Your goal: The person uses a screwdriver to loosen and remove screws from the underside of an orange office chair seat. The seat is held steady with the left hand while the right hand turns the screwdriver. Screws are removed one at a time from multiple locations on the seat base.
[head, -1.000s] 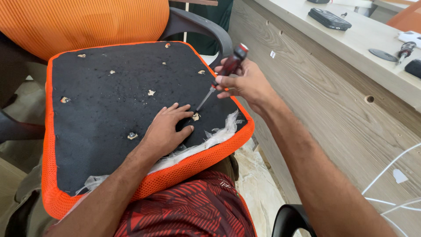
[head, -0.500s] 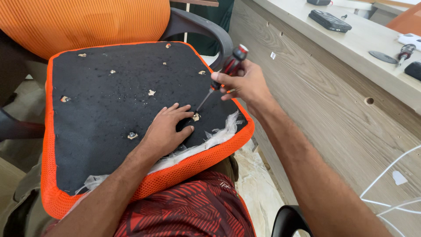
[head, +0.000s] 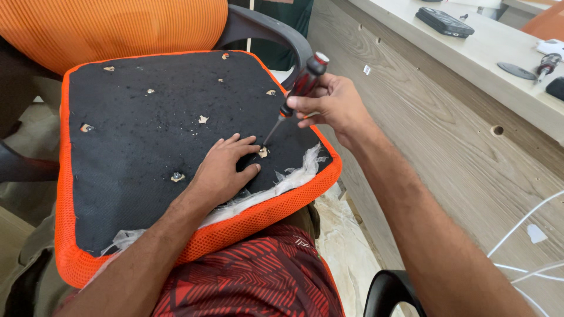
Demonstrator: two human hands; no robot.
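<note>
The right hand (head: 332,103) stayed clenched around the red-and-black screwdriver (head: 296,94), its tip at the hole (head: 263,152) as before. At seven o'clock of it, the left hand (head: 226,170) remained spread flat on the seat cushion (head: 135,147), fingers framing that hole. The cushion sat slightly higher in view.

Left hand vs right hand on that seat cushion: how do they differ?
The left hand lies flat, fingers spread, pressing on the black underside of the seat cushion; the right hand is raised above it. The left hand holds nothing; the right hand grips the red-and-black screwdriver, tilted, tip down at a fixing hole. Both are bare and sit by that same hole near the cushion's front right corner.
</note>
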